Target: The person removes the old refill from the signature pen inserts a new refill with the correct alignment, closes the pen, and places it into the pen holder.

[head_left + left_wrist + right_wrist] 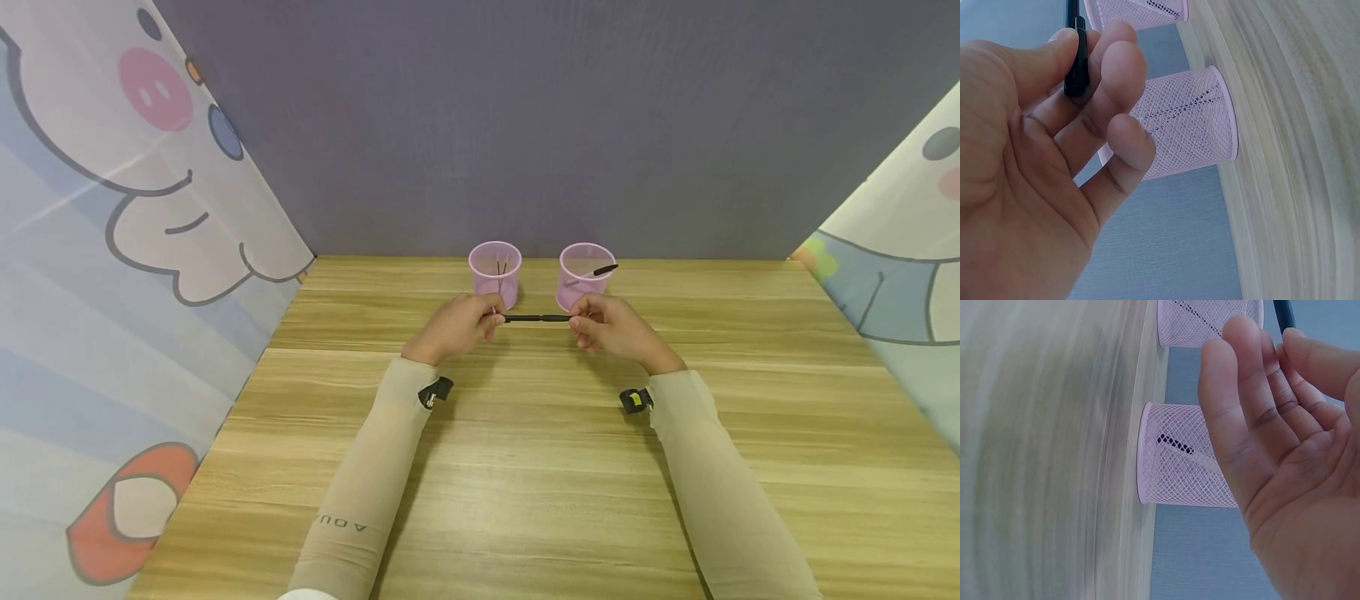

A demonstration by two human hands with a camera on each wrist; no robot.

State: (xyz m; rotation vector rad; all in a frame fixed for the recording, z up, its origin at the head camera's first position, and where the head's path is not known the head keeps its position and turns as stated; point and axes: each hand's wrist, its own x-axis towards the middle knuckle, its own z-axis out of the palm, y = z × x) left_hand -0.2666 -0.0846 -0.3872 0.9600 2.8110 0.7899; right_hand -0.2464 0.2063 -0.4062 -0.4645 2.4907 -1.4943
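A black pen (pixel 536 317) lies level between both hands, above the table and just in front of two pink mesh cups. My left hand (pixel 459 327) pinches its left end between thumb and fingers; in the left wrist view the pen's clip (pixel 1081 47) shows beside the thumb. The right end is pinched by my right hand (pixel 621 330), and the other fingers of that hand are loosely bent. Behind the left hand stands the left cup (pixel 486 284) with a few thin dark sticks. A pen with a black end (pixel 604 270) leans in the right cup (pixel 591 292).
The wood-grain table (pixel 525 467) meets a dark grey panel (pixel 487 125) right behind the cups. Cartoon-printed curtains hang on the left (pixel 90 292) and right. A small black wrist camera (pixel 636 401) sits at the right sleeve, another at the left.
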